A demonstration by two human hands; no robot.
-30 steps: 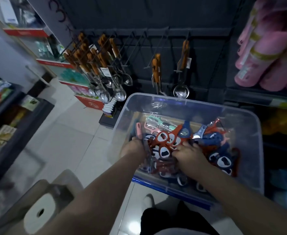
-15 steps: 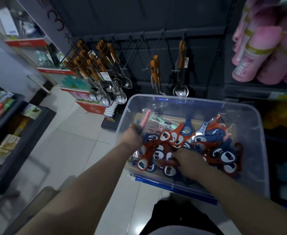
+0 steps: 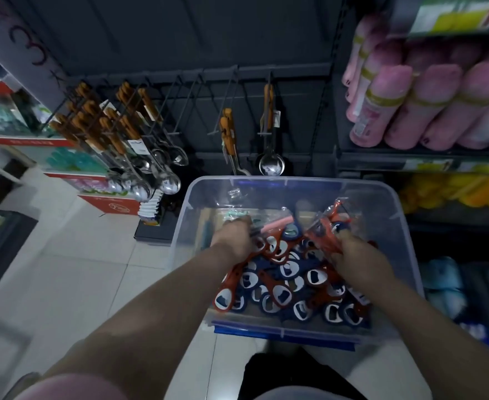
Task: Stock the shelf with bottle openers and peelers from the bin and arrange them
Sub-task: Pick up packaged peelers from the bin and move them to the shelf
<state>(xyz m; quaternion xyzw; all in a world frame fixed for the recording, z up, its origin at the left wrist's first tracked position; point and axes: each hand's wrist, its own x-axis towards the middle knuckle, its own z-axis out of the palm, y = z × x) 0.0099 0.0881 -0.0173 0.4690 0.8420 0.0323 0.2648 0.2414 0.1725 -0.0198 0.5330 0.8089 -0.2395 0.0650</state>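
Observation:
A clear plastic bin (image 3: 402, 235) stands below me on the floor, heaped with several red and dark blue bottle openers (image 3: 280, 284). Pink and green peelers (image 3: 277, 225) lie at its far side. My left hand (image 3: 233, 236) is inside the bin at its left and grips a bundle of items, with red openers and a pink peeler sticking out from it. On the right my right hand (image 3: 355, 255) grips a packet of red openers (image 3: 328, 230), raised a little above the heap. Bare metal hooks (image 3: 191, 102) stick out of the dark shelf panel behind the bin.
Spoons and ladles with orange handles (image 3: 113, 131) hang on hooks at the left, and two more utensils (image 3: 269, 131) hang just above the bin. Pink rolls (image 3: 427, 105) fill the right shelf. White floor tiles (image 3: 73, 269) lie to the left.
Both hands have lifted from the heap, each now holding a bunch of items. The right hand moved right and up with red openers. The view has moved closer to the bin.

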